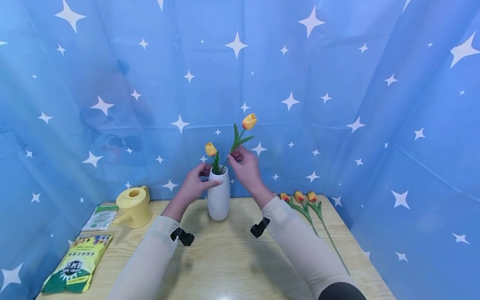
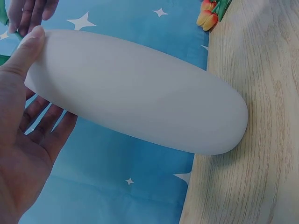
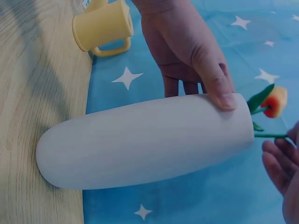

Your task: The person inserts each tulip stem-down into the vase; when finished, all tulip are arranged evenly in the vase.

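A white vase (image 1: 219,198) stands upright on the wooden table, near its back edge. My left hand (image 1: 195,183) grips the vase just under its rim, thumb across the front and fingers behind, as the left wrist view also shows. One yellow-orange tulip (image 1: 211,149) stands in the vase with its leaves at the mouth. My right hand (image 1: 245,168) pinches the green stem of a second tulip (image 1: 249,121) above the vase. In the right wrist view that stem (image 3: 271,136) reaches to the vase mouth; its lower end is hidden.
Several more tulips (image 1: 298,196) lie on the right side of the table (image 1: 225,258), partly behind my right sleeve. A yellow watering can (image 1: 134,208), a white-and-green packet (image 1: 100,218) and a yellow-green bag (image 1: 78,263) are at the left. A blue starry curtain (image 1: 262,75) hangs close behind.
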Action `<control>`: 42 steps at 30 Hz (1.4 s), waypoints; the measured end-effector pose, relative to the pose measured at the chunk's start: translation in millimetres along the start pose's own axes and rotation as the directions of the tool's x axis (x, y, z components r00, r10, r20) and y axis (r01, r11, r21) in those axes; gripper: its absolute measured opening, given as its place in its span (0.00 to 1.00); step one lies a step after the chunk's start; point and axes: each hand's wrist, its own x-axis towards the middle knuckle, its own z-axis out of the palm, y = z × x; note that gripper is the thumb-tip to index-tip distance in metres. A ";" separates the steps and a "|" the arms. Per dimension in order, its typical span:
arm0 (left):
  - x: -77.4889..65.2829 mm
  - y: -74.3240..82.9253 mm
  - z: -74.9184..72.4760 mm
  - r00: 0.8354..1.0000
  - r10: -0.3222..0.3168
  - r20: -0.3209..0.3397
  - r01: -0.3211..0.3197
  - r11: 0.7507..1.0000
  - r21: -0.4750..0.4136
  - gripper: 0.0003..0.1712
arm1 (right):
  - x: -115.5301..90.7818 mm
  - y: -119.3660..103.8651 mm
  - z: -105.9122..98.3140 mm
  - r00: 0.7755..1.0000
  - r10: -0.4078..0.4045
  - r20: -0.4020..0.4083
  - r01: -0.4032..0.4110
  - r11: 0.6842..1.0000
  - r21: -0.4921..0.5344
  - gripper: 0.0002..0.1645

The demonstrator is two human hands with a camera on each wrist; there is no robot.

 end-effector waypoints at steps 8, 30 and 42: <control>0.2 -0.3 0.4 1.000 0.010 0.000 -0.010 1.000 -0.006 0.32 | 1.8 2.9 6.4 1.000 -0.003 0.010 0.003 0.999 -0.032 0.04; 1.2 -2.7 1.8 1.000 0.028 0.006 -0.027 0.999 -0.020 0.30 | 4.4 6.3 15.8 0.972 0.161 0.173 -0.123 0.970 -0.211 0.05; 1.2 -0.5 -0.1 1.000 0.014 0.006 -0.014 1.000 -0.016 0.31 | 1.5 11.2 15.7 0.956 0.236 0.173 -0.218 0.969 -0.117 0.12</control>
